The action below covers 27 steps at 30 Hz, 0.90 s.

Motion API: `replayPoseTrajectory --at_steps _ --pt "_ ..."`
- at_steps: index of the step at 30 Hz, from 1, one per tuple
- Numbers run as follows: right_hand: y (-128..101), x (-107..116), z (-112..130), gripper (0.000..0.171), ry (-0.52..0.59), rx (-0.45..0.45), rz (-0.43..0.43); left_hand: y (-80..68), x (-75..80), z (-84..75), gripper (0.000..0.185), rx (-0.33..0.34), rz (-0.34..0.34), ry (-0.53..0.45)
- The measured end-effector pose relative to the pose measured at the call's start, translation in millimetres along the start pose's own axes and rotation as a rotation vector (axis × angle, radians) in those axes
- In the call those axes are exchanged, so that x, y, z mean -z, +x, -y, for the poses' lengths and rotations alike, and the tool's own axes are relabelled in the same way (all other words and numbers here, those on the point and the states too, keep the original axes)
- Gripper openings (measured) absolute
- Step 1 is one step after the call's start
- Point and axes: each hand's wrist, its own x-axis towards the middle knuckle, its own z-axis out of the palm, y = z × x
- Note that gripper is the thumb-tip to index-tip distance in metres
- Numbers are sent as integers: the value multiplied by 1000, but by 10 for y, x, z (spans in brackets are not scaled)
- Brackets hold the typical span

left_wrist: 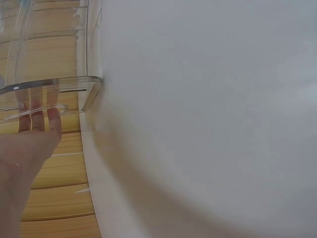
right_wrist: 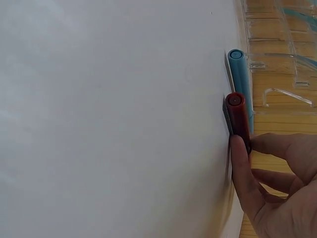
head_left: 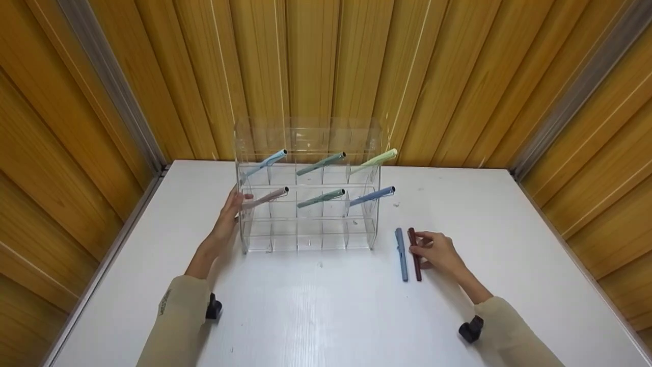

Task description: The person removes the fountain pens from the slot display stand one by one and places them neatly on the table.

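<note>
A clear pen rack (head_left: 310,244) stands upright on the white table, with several pens slanting from its upper two tiers. My left hand (head_left: 229,216) holds the rack's left side, fingers against the clear panel. In the left wrist view the fingers (left_wrist: 37,121) show partly through the plastic. To the right of the rack, my right hand (head_left: 440,252) pinches a dark red pen (head_left: 411,239) between thumb and fingers. Beside it on the table lies a greyish-blue pen (head_left: 401,255), roughly parallel. Both pens appear end-on in the right wrist view, the red pen (right_wrist: 237,114) nearer.
Upper-tier pens are a light blue pen (head_left: 270,160), a green pen (head_left: 323,163) and a pale green pen (head_left: 377,160). Below them are a mauve pen (head_left: 267,198), another green pen (head_left: 322,198) and a blue pen (head_left: 374,195). Wood-patterned walls (head_left: 310,61) surround the white table (head_left: 305,316).
</note>
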Motion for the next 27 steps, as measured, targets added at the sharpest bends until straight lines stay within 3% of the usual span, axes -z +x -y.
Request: replayPoseTrajectory --at_steps 13,18,27 --pt "-41 6 -8 51 0 -10 -5 2 -23 -6 65 -16 5 -43" --pt "-65 66 -11 54 -14 20 13 -33 -8 38 66 5 -3 -55" --pt "-86 179 127 40 19 121 -55 0 -8 8 68 6 2 -46"
